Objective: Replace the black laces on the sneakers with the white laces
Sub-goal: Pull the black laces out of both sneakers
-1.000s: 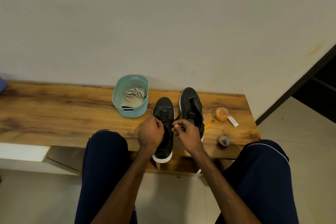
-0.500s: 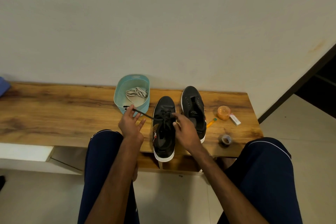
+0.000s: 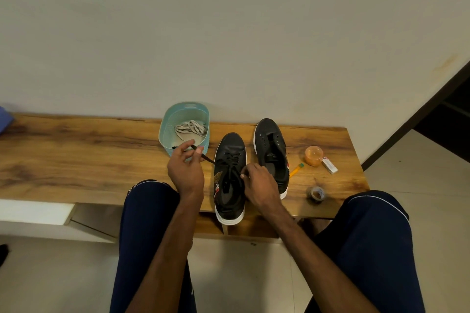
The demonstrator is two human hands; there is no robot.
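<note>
Two black sneakers with white soles stand on the wooden bench. The left sneaker point(image 3: 230, 175) still carries a black lace point(image 3: 207, 159); the right sneaker point(image 3: 272, 152) shows bare eyelets. My left hand point(image 3: 187, 170) pinches one end of the black lace and holds it stretched out to the left, in front of the basket. My right hand point(image 3: 258, 184) rests on the left sneaker's right side, fingertips pinched at the lacing. White laces point(image 3: 190, 127) lie bundled in a teal basket point(image 3: 166, 132).
On the bench point(image 3: 76, 160) right of the shoes lie an orange lidded tub point(image 3: 314, 155), a small white box point(image 3: 329, 165), a yellow-green marker point(image 3: 296, 170) and a tape roll point(image 3: 316, 193). My knees sit below the bench's front edge. A wall rises close behind.
My left hand left the sneaker's tongue and drew a lace end out leftward, toward the basket. My right hand stayed at the left sneaker's lacing.
</note>
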